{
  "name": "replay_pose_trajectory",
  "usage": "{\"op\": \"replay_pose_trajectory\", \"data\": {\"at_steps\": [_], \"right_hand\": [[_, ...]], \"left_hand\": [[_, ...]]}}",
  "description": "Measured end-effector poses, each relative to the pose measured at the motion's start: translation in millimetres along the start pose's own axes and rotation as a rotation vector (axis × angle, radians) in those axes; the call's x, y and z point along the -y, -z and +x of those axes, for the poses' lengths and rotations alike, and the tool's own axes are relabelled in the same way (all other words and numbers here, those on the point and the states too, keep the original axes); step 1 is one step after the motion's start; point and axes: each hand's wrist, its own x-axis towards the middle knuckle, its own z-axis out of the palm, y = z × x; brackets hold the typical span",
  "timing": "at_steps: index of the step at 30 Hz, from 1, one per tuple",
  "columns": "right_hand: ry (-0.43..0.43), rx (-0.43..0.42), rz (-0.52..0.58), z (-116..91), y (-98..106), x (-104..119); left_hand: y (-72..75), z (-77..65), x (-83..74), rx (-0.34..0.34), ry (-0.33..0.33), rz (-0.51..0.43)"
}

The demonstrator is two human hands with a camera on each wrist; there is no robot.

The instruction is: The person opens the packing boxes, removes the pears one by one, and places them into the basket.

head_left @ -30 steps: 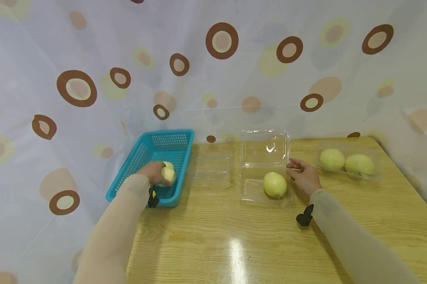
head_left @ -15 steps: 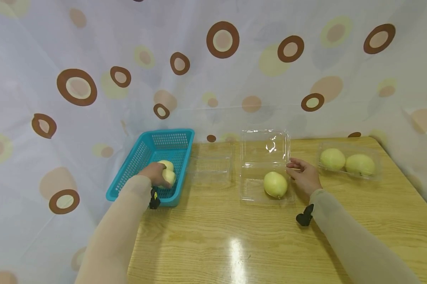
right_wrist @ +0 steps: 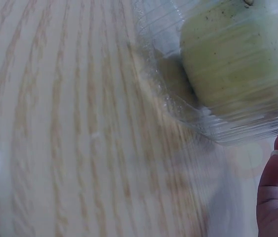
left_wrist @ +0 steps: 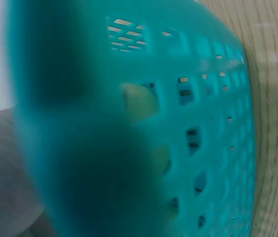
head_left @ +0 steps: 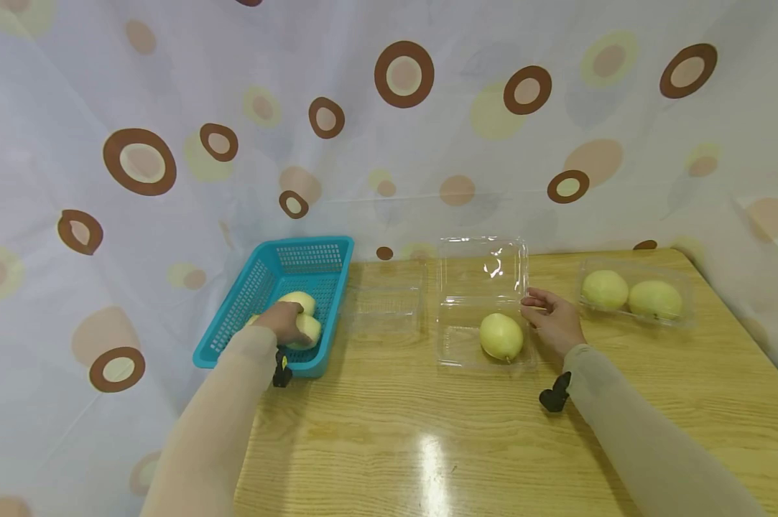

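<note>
My left hand [head_left: 284, 322] reaches into the blue plastic basket [head_left: 338, 305], its fingers curled over a yellow-green pear [head_left: 309, 330]. Another pear [head_left: 297, 299] lies just behind, and part of a third shows by the wrist. In the left wrist view the basket wall [left_wrist: 213, 128] hides the fingers; bits of pear [left_wrist: 141, 101] show through its holes. My right hand [head_left: 554, 321] pinches the right edge of a clear plastic clamshell box [head_left: 456, 348], whose lid stands raised. One pear [head_left: 501, 337] sits in its right half. The right wrist view shows fingertips [right_wrist: 274, 170] against the box rim.
A second clear plastic box [head_left: 383, 305] stands between the basket and the clamshell. To the far right, another clear box [head_left: 684, 301] holds two pears [head_left: 655, 299]. The wooden table [head_left: 363, 431] ends at a patterned curtain [head_left: 389, 143] behind and on the left.
Inside the basket, the left hand and the pears under it have shifted slightly, and a bit of a pear now shows left of the hand. The right hand has stayed at the box edge.
</note>
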Motion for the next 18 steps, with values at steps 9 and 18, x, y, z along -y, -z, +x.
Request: {"op": "replay_pose_trajectory", "data": {"at_steps": [9,18], "right_hand": [[-0.005,-0.004,0.0,-1.0,0.0,0.9],[-0.004,-0.005,0.016,-0.7,0.5,-1.7]], "left_hand": [[8.6,5.9,-4.3,-0.068,-0.038,-0.017],[25.0,-3.3,-42.1,-0.15,-0.129,0.009]]}}
